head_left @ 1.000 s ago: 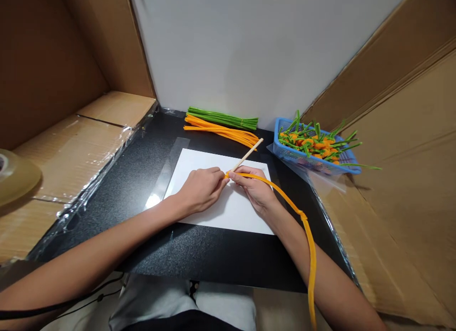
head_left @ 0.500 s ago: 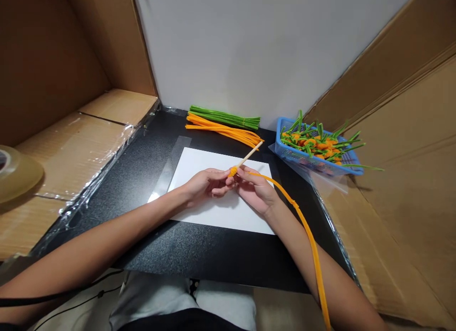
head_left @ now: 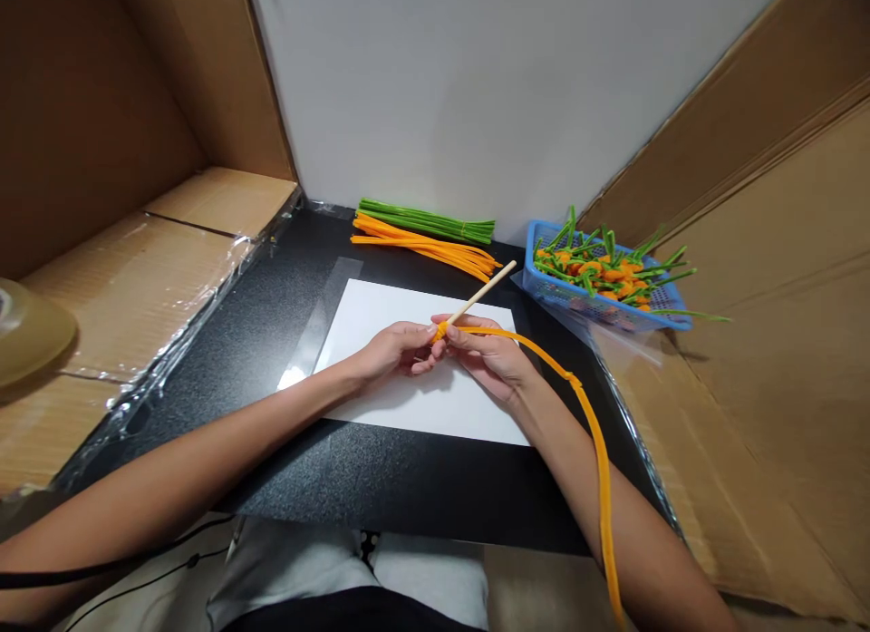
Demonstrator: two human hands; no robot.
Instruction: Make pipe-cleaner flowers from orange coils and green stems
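Note:
Between my two hands is a thin wooden stick (head_left: 486,290), tilted up to the right, with an orange pipe cleaner (head_left: 590,414) coiled round its lower end. My left hand (head_left: 401,349) pinches the coil at that end. On the other side, my right hand (head_left: 490,355) grips the pipe cleaner close to the coil, thumb and fingers together. The pipe cleaner's long free part curves over my right wrist and down along the forearm. Both hands are above a white sheet (head_left: 360,310).
Behind the sheet lie green pipe cleaners (head_left: 428,220) and orange pipe cleaners (head_left: 414,242). A blue basket (head_left: 544,287) at the right holds several orange-and-green pieces. A tape roll (head_left: 41,333) sits at the left on cardboard. Cardboard walls (head_left: 775,278) flank the black table (head_left: 326,473).
The stick's upper end has shifted right and slightly up. The pipe cleaner now runs straighter from the coil across my right fingers. Both hands stay close together.

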